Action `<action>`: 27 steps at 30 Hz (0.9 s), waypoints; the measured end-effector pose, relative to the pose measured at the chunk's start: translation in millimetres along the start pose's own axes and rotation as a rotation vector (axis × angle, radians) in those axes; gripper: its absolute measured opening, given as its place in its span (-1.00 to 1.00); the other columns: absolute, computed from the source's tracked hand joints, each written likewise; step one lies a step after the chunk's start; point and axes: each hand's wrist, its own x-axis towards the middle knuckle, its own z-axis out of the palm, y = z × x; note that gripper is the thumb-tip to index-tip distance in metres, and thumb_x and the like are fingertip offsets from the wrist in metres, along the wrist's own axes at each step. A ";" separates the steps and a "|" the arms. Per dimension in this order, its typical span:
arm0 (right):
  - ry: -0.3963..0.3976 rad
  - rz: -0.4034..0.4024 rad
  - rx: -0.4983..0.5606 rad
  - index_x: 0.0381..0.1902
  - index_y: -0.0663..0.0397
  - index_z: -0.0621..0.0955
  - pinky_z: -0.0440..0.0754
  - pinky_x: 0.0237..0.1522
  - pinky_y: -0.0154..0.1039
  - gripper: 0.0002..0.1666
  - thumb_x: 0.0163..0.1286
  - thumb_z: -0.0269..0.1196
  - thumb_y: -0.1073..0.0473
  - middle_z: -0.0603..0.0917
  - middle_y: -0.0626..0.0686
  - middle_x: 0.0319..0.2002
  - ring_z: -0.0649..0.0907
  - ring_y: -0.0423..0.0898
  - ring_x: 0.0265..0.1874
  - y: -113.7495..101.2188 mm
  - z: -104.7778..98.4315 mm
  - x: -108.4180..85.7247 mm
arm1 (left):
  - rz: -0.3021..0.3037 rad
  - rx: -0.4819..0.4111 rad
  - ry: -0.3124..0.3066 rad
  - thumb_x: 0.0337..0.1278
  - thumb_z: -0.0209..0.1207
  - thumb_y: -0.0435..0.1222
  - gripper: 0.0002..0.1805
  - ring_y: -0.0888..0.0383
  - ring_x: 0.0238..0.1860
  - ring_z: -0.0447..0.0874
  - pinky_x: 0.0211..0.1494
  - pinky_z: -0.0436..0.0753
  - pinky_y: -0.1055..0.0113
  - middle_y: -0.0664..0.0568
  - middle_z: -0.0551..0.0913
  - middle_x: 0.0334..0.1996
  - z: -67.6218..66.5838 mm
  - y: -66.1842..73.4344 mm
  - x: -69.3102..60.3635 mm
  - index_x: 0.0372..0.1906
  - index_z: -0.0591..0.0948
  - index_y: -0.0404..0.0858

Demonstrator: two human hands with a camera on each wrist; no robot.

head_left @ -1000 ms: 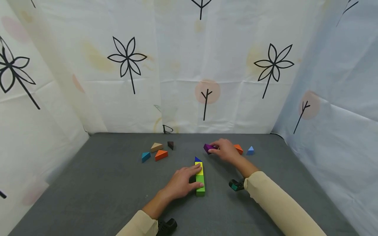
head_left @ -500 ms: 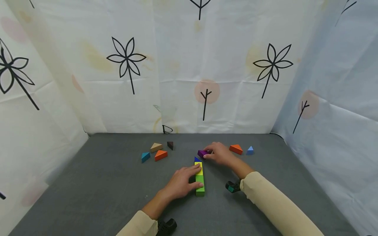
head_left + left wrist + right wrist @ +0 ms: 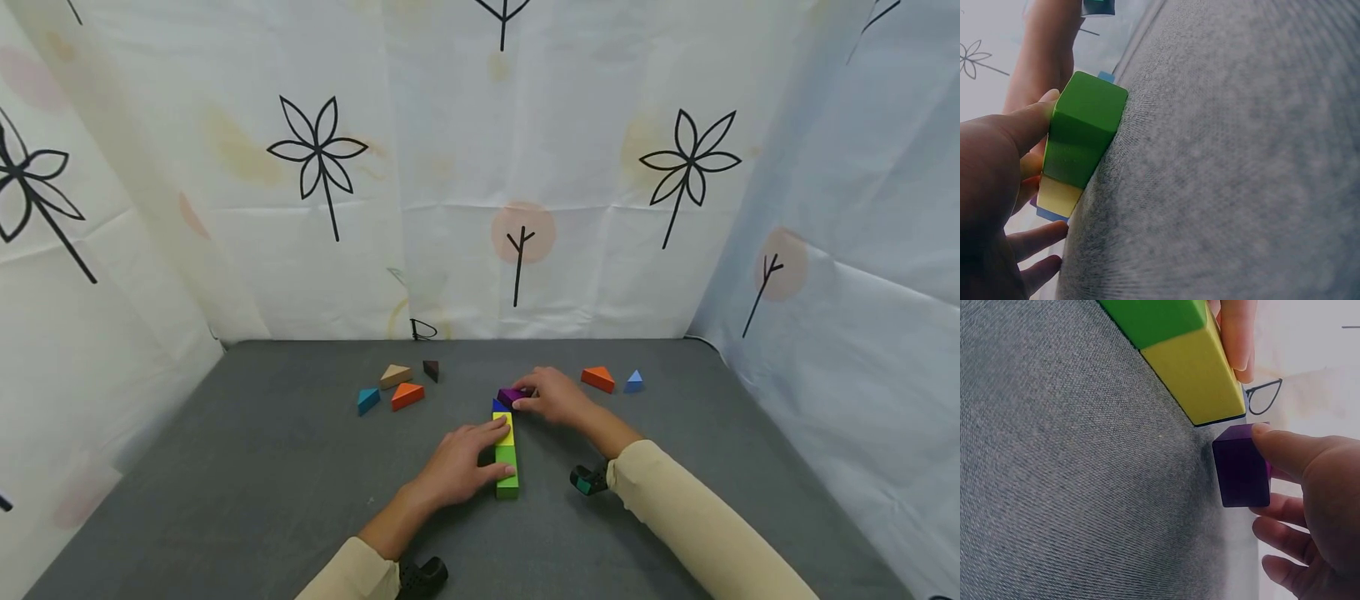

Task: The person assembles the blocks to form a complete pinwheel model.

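Right hand [image 3: 558, 398] pinching purple block [image 3: 511, 397], now nearing blue wedge [image 3: 499, 407]; I'm judging row [image 3: 507, 492] growing; left hand [image 3: 459, 468] resting there, fingers spread.

Dk grey tbl [image 3: 225, 492] w/ multicol. blks [image 3: 507, 492]

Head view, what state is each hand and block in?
Left hand, touching green block and yellow block
Right hand, pinching purple block
Green block, touching yellow block
Yellow block, between green block and blue wedge
Purple block, held near blue wedge
Blue wedge, beyond yellow block
Teal wedge, unheld
Tan wedge, unheld
Dark brown wedge, unheld
Left orange wedge, unheld
Right orange wedge, unheld
Light blue wedge, unheld
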 end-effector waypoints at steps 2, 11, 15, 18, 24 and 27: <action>0.001 -0.006 0.003 0.00 0.10 0.70 0.53 -0.19 -0.13 -0.64 0.32 0.33 0.05 0.61 0.00 -0.27 0.54 -0.11 -0.29 1.5 1.7 -0.3 | 0.010 -0.001 0.007 0.21 0.15 0.19 -0.26 -0.02 0.34 0.32 0.29 0.26 -0.13 0.21 0.28 0.42 0.4 -0.5 -0.8 0.43 0.37 -0.02; 0.031 0.018 0.104 0.07 0.10 0.67 0.53 -0.28 -0.21 -0.61 0.36 0.30 0.05 0.62 -0.03 -0.23 0.54 -0.14 -0.33 11.4 11.8 -4.6 | 0.017 -0.005 0.021 0.21 0.15 0.19 -0.26 -0.03 0.32 0.34 0.27 0.28 -0.12 0.20 0.30 0.42 0.9 0.2 -2.3 0.43 0.37 -0.02; 0.058 0.017 0.145 0.06 0.09 0.67 0.54 -0.27 -0.19 -0.64 0.38 0.29 0.06 0.65 0.00 -0.19 0.55 -0.15 -0.32 13.6 14.5 -6.4 | 0.016 -0.002 0.022 0.21 0.16 0.17 -0.27 -0.02 0.33 0.33 0.28 0.27 -0.12 0.21 0.29 0.42 1.1 0.1 -1.7 0.43 0.37 -0.02; 0.065 0.006 0.165 0.06 0.09 0.67 0.54 -0.25 -0.18 -0.64 0.39 0.27 0.06 0.66 0.00 -0.17 0.56 -0.15 -0.32 14.8 16.3 -7.0 | 0.020 0.002 0.023 0.22 0.16 0.17 -0.27 -0.01 0.33 0.33 0.28 0.27 -0.12 0.21 0.29 0.42 0.9 -0.1 -1.4 0.43 0.37 -0.02; 0.068 -0.003 0.180 0.07 0.08 0.67 0.54 -0.23 -0.16 -0.64 0.39 0.27 0.06 0.66 0.03 -0.13 0.57 -0.14 -0.29 16.0 19.4 -5.4 | 0.024 0.005 0.021 0.22 0.15 0.17 -0.27 -0.02 0.33 0.33 0.28 0.27 -0.12 0.21 0.28 0.42 1.3 -0.3 -2.1 0.43 0.36 -0.02; 0.076 -0.008 0.198 0.08 0.08 0.67 0.55 -0.18 -0.12 -0.64 0.39 0.26 0.06 0.67 0.05 -0.10 0.59 -0.10 -0.24 16.9 21.4 -4.4 | 0.027 0.000 0.022 0.22 0.15 0.17 -0.26 -0.03 0.33 0.33 0.28 0.27 -0.13 0.20 0.29 0.42 1.4 -0.7 -1.9 0.43 0.36 -0.03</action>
